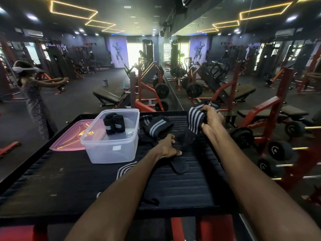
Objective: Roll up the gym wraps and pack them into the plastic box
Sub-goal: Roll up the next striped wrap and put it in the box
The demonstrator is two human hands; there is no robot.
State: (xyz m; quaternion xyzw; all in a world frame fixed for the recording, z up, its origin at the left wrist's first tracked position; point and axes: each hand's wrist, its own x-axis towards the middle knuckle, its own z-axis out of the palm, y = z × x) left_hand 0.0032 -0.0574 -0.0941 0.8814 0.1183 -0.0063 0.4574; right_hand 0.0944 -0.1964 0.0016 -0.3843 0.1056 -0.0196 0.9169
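A clear plastic box (104,145) stands on the black ribbed mat (182,185), with two rolled black wraps (113,123) upright inside it. My right hand (211,119) grips one end of a black wrap with white stripes (195,119), lifted above the mat's far right. My left hand (169,146) grips the lower part of that same wrap near the mat. Another loose striped wrap (156,125) lies between the box and my hands. A further wrap (125,168) lies partly under my left forearm.
A pink lid (69,136) lies left of the box. Red weight benches and plates (161,91) stand beyond the mat, with dumbbells (279,150) on a rack to the right. A person wearing a headset (33,94) stands far left.
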